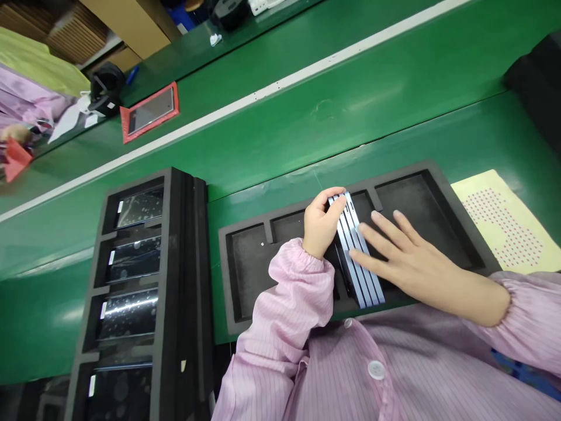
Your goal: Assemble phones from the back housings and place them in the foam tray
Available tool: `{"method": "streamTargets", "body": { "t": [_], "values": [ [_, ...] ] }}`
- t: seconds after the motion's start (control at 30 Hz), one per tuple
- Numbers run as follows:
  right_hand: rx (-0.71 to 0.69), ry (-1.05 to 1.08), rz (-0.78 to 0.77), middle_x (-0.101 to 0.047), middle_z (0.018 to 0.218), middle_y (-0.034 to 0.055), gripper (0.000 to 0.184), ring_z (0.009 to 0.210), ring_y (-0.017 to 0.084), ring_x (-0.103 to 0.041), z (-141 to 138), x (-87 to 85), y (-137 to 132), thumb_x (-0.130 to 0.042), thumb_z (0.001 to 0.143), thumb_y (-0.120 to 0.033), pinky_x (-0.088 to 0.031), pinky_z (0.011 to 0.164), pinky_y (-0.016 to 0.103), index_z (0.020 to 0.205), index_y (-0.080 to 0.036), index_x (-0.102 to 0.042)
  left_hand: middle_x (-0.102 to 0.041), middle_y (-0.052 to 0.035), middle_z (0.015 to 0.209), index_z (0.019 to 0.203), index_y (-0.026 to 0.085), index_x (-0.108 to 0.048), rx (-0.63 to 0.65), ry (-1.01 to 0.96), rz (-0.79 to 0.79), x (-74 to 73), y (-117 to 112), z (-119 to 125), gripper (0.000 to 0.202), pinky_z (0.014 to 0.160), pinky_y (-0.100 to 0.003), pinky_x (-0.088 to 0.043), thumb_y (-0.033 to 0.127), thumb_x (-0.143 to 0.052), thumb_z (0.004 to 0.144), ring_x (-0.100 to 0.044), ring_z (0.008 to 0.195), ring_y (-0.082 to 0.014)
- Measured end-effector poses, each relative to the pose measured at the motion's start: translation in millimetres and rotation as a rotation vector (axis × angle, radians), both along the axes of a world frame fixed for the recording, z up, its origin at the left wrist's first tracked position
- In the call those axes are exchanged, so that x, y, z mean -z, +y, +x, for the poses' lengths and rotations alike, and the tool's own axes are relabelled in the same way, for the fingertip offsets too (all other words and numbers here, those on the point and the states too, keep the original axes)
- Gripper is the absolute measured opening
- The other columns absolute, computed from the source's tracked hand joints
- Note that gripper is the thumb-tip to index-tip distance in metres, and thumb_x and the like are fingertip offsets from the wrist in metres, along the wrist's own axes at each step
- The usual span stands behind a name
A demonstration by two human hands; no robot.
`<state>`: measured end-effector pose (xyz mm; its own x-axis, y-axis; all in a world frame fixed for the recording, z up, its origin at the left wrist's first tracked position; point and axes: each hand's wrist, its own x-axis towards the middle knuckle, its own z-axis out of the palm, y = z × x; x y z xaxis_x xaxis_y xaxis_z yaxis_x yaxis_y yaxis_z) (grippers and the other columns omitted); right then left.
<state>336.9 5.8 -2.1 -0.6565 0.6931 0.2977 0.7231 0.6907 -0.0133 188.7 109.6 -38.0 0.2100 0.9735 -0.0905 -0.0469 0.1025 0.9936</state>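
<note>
A few thin blue-grey phones stand on edge, pressed together, in a black foam tray in front of me. My left hand curls round the far end of this stack, fingers closed on it. My right hand lies flat with fingers stretched out, fingertips pressing the stack's right side. The tray's other compartments look bare. Both of my arms wear pink striped sleeves.
A stack of black foam trays at the left holds several phones lying screen-up. A yellow perforated sheet lies right of the tray. On the far green belt sit a red-framed phone, a black tape dispenser and another person's pink sleeve.
</note>
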Motion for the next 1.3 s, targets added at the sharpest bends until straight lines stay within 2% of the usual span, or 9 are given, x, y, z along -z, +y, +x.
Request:
{"method": "streamTargets", "body": {
  "t": [0.13, 0.23, 0.33, 0.43, 0.53, 0.6, 0.77, 1.03, 1.3],
  "values": [
    [-0.359, -0.093, 0.006, -0.049, 0.131, 0.0069, 0.032, 0.128, 0.026, -0.037, -7, -3.7, 10, -0.043, 0.082, -0.002, -0.037, 0.104, 0.052, 0.106, -0.017, -0.059, -0.068, -0.0061, 0.099, 0.095, 0.018, -0.063, -0.025, 0.028, 0.046, 6.6, 0, 6, 0.03, 0.094, -0.037, -0.044, 0.034, -0.069, 0.071, -0.062, 0.096, -0.0206],
    [-0.453, -0.061, 0.002, -0.062, 0.107, 0.0079, 0.018, 0.118, 0.025, -0.048, 1, -8.2, 25, -0.046, 0.085, -0.004, -0.037, 0.105, 0.05, 0.09, -0.014, -0.059, -0.068, -0.0068, 0.098, 0.095, 0.018, -0.063, -0.11, -0.109, 0.065, 5.0, -2, 5, 0.04, 0.093, -0.037, -0.046, 0.047, -0.071, 0.069, -0.063, 0.096, -0.0203],
    [-0.385, 0.22, -0.034, -0.064, 0.102, 0.0086, 0.02, 0.109, 0.022, -0.055, 15, -22.3, 34, -0.039, 0.092, -0.008, -0.036, 0.106, 0.049, 0.102, -0.015, -0.054, -0.069, -0.0054, 0.094, 0.086, 0.02, -0.065, -0.132, -0.309, 0.137, -9.3, -11, -2, 0.04, 0.09, -0.038, -0.049, 0.058, -0.055, 0.081, -0.064, 0.093, -0.0197],
    [-0.252, 0.653, -0.203, -0.061, 0.105, 0.0108, 0.022, 0.106, 0.019, -0.056, 18, -39.5, 29, -0.047, 0.096, -0.029, -0.039, 0.105, 0.042, 0.115, -0.019, -0.046, -0.068, -0.0053, 0.099, 0.09, 0.022, -0.067, 0.048, -0.329, 0.448, -25.0, -29, -8, 0.04, 0.098, -0.042, -0.043, 0.054, -0.043, 0.089, -0.063, 0.098, -0.0205],
    [-0.088, 0.993, -0.344, -0.058, 0.102, 0.0074, 0.033, 0.105, 0.019, -0.056, 6, -44.9, 14, -0.06, 0.088, -0.041, -0.047, 0.096, 0.035, 0.113, -0.024, -0.047, -0.06, -0.0085, 0.116, 0.119, 0.024, -0.055, 0.161, -0.254, 0.75, -24.7, -47, -12, 0.062, 0.101, -0.042, -0.042, 0.061, -0.065, 0.071, -0.058, 0.107, -0.0239],
    [-0.043, 1.106, -0.389, -0.056, 0.1, 0.0053, 0.033, 0.104, 0.018, -0.056, -4, -40.5, 6, -0.064, 0.085, -0.041, -0.049, 0.092, 0.032, 0.11, -0.025, -0.048, -0.056, -0.0085, 0.117, 0.126, 0.025, -0.047, 0.144, -0.234, 0.783, -15.6, -55, -14, 0.084, 0.096, -0.041, -0.047, 0.062, -0.076, 0.056, -0.057, 0.108, -0.0245],
    [-0.058, 1.164, -0.447, -0.051, 0.108, 0.0069, 0.043, 0.109, 0.018, -0.052, -18, -27.7, -4, -0.066, 0.082, -0.047, -0.048, 0.092, 0.032, 0.112, -0.025, -0.044, -0.061, -0.0049, 0.103, 0.116, 0.027, -0.047, 0.173, -0.098, 0.76, 4.9, -67, -24, 0.058, 0.094, -0.041, -0.048, 0.055, -0.069, 0.071, -0.063, 0.096, -0.0215],
    [-0.124, 1.12, -0.417, -0.051, 0.096, 0.0049, 0.034, 0.097, 0.018, -0.052, -18, -25.3, -15, -0.057, 0.089, -0.048, -0.044, 0.091, 0.035, 0.107, -0.024, -0.042, -0.063, -0.0049, 0.095, 0.104, 0.021, -0.048, 0.2, 0.003, 0.927, -6.0, -69, -29, 0.024, 0.09, -0.03, -0.051, 0.037, -0.055, 0.087, -0.065, 0.093, -0.0163],
    [-0.177, 1.085, -0.397, -0.051, 0.094, 0.0047, 0.031, 0.096, 0.018, -0.05, -17, -24.3, -18, -0.055, 0.091, -0.045, -0.043, 0.091, 0.038, 0.109, -0.023, -0.041, -0.065, -0.005, 0.09, 0.099, 0.022, -0.048, 0.189, 0.027, 0.941, -1.6, -72, -30, 0.013, 0.084, -0.036, -0.055, 0.032, -0.047, 0.091, -0.067, 0.09, -0.0193]
  ]
}}
